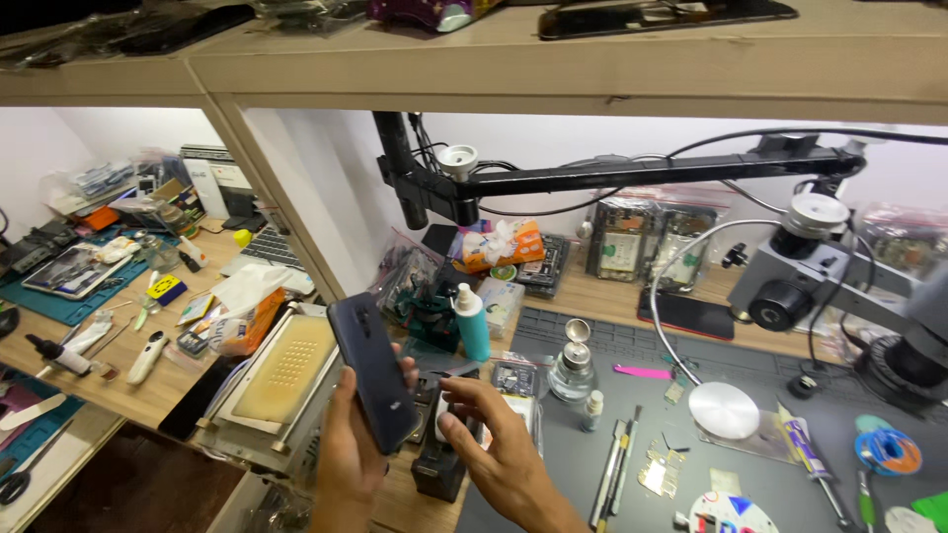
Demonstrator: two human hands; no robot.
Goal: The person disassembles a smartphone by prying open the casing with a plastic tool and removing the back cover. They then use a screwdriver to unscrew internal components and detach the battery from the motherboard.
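your left hand point(348, 449) grips dark phone point(373, 373), lower centre of frame, back facing up, fingers wrapped round its edges. right hand point(499, 456) just beside it, fingers spread loose, holding nothing. phone likely light, stiff, slick and fragile; hold by long edges, not faces. on grey mat point(632, 395) right of hands: clear glass bottle point(574, 367), liquid inside. teal bottle point(472, 321) above hands, contents hidden.
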